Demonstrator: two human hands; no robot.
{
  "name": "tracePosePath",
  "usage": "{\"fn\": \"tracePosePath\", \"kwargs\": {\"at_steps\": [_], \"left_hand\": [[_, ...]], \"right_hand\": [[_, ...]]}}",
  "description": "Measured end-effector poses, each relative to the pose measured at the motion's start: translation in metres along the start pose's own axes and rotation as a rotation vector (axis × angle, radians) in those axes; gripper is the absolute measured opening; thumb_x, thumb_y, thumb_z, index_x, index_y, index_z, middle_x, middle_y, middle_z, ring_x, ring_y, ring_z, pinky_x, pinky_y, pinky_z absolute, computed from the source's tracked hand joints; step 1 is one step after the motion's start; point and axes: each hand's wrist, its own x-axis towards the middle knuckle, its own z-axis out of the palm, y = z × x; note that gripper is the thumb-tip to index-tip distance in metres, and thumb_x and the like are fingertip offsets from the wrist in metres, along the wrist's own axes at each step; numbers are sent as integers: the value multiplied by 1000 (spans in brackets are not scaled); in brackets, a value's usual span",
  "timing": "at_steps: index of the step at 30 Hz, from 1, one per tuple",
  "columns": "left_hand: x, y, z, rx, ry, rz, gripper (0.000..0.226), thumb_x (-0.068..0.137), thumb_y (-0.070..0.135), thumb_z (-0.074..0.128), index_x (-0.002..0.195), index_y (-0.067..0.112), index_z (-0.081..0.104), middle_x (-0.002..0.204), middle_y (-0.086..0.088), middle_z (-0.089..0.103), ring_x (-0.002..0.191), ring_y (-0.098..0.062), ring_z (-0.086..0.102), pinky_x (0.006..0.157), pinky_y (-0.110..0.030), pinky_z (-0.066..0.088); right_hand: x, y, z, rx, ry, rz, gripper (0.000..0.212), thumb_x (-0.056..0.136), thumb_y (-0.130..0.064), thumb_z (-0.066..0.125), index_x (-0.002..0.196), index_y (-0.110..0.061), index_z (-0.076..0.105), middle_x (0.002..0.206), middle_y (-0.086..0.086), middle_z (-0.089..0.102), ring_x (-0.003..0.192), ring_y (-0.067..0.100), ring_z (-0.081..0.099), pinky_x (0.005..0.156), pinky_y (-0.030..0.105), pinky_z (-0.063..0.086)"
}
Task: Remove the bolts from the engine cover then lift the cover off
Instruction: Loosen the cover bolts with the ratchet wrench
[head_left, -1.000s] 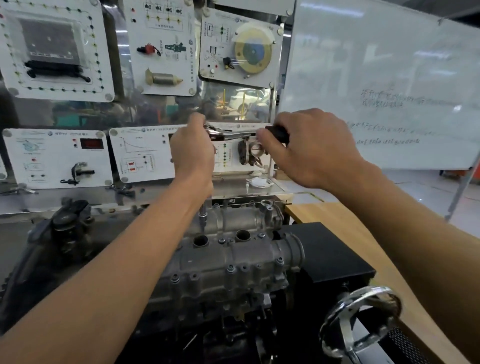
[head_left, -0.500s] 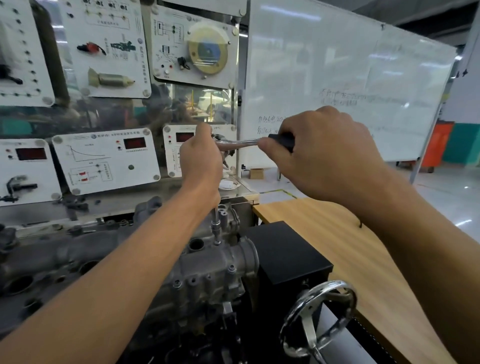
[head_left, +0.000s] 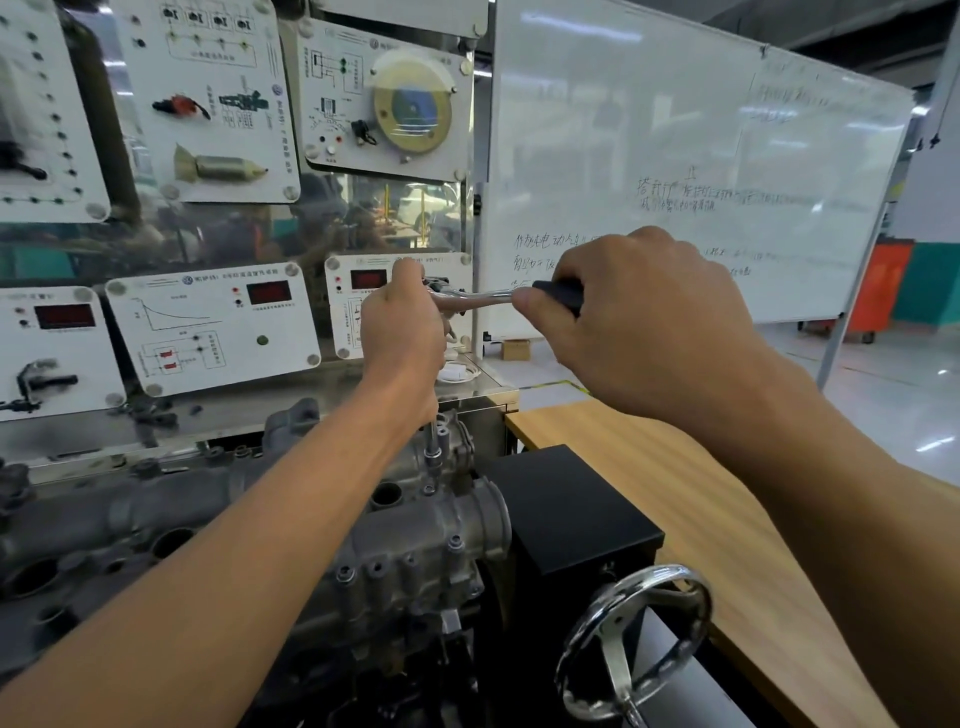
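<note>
Workshop bench: left hand (head_left: 402, 332) steadies ratchet (head_left: 483, 297) head, right hand (head_left: 631, 317) grips handle; engine cover (head_left: 410, 540) still bolted, lift pending.

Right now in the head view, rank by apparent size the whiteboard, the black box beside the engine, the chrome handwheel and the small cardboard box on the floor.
1. White whiteboard
2. Black metal box
3. Chrome spoked handwheel, though it is nearest the camera, so its rank is unsure
4. Small brown cardboard box

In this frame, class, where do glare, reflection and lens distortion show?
Head view: ceiling-light glare streaks the whiteboard; the clear panel mirrors blurred figures; the wide lens bows the whiteboard's frame; both the left hand and right hand stay sharp.
</note>
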Motion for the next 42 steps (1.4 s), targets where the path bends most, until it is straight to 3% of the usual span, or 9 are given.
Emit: {"fn": "tracePosePath", "kwargs": {"at_steps": [15, 20, 25, 29, 32, 34, 36, 38, 42], "left_hand": [[5, -3, -3, 31, -51, 10, 40, 94, 34, 40, 70, 9, 61, 41, 5, 39, 41, -12, 31, 48, -28, 28], [12, 0, 1, 34, -297, -102, 64, 94, 29, 45, 32, 18, 57, 41, 2, 36, 36, -13, 28, 41, -20, 28], [21, -3, -32, -61, -530, -86, 48, 93, 37, 36, 58, 16, 62, 41, 4, 27, 42, -15, 23, 47, -28, 27], [0, -12, -18, 48, -824, -71, 51, 94, 39, 28, 102, 4, 64, 45, 7, 25, 44, -14, 19, 46, -26, 23], [3, -9, -6, 20, -599, -49, 44, 98, 38, 28, 78, 13, 58, 43, 8, 23, 40, -12, 15, 41, -23, 17], [13, -6, -6, -11, -387, -67, 43, 97, 38, 34, 58, 23, 45, 42, 7, 25, 39, -12, 16, 39, -23, 17], [17, -6, -4, -13, -269, -76, 52, 94, 37, 39, 44, 23, 43, 42, 5, 29, 39, -12, 19, 41, -23, 19], [17, -10, 1, 23, -246, -44, 57, 92, 37, 40, 39, 22, 51, 44, 5, 34, 40, -11, 23, 42, -23, 22], [2, -15, 2, 103, -417, -5, 32, 88, 43, 40, 66, 20, 46, 49, 4, 30, 45, -13, 19, 44, -28, 19]], "right_hand": [[-9, -14, -8, -10, -61, -5, 43, 96, -56, 44, 70, -22, 46, 67, -2, 42, 64, 24, 45, 50, 28, 27], [-24, -32, -19, 9, -17, -107, 49, 93, -38, 56, 56, -24, 26, 59, -5, 29, 47, 11, 29, 45, 22, 16], [26, 16, 39, -27, 195, 87, 63, 100, -54, 24, 56, -18, 51, 51, -2, 37, 49, 27, 41, 50, 26, 23], [62, 44, 92, 147, -21, 109, 50, 107, -32, 20, 98, -12, 65, 92, 5, 70, 104, 33, 55, 91, 46, 34], [60, 36, 87, 69, -78, 57, 66, 105, -49, 17, 64, -17, 57, 69, 3, 63, 79, 26, 58, 93, 46, 37], [48, 32, 68, -33, -40, 11, 70, 98, -63, 19, 48, -19, 40, 49, -1, 43, 48, 16, 41, 66, 37, 45], [27, 13, 41, -171, 238, -136, 66, 89, -66, 34, 42, -22, 20, 42, -9, 17, 35, 5, 17, 41, 17, 20], [25, -2, 25, -302, 413, -253, 65, 75, -63, 48, 44, -22, 9, 43, -13, 3, 32, 3, 2, 43, 10, 2], [55, 16, 55, -232, -406, -158, 23, 86, -27, 67, 69, -16, 55, 72, -3, 56, 65, 19, 57, 59, 29, 43]]}}
